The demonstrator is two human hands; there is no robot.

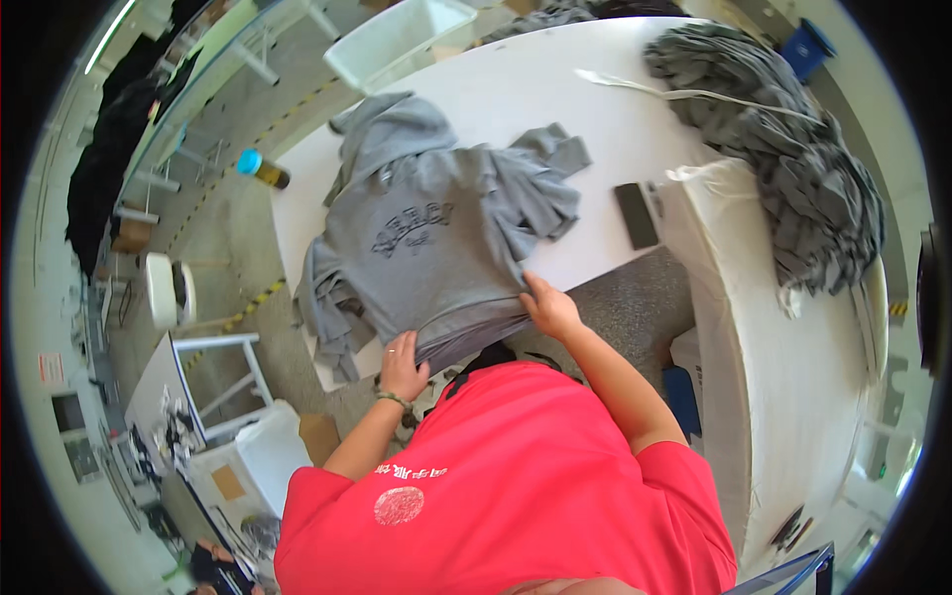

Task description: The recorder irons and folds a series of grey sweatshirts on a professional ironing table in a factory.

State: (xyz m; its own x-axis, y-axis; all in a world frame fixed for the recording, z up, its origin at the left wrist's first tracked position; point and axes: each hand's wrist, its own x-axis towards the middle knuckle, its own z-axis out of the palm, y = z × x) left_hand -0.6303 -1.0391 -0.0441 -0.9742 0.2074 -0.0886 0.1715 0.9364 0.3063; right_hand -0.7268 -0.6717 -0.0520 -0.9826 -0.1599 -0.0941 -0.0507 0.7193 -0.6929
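A grey hooded sweatshirt with dark lettering on its chest lies spread on the white table, its hood pointing away from me. Its bottom hem hangs at the table's near edge. My left hand grips the hem at its left part, fingers closed over the cloth. At the hem's right corner, my right hand pinches the fabric between thumb and fingers. Between the hands, the darker inside of the sweatshirt shows below the hem. Both sleeves lie bunched at the sides.
A black phone lies on the white table to the right. Beyond it sits a large pile of grey garments with a white cord across it. A bottle with a blue cap stands at the left edge. A pale bin is behind.
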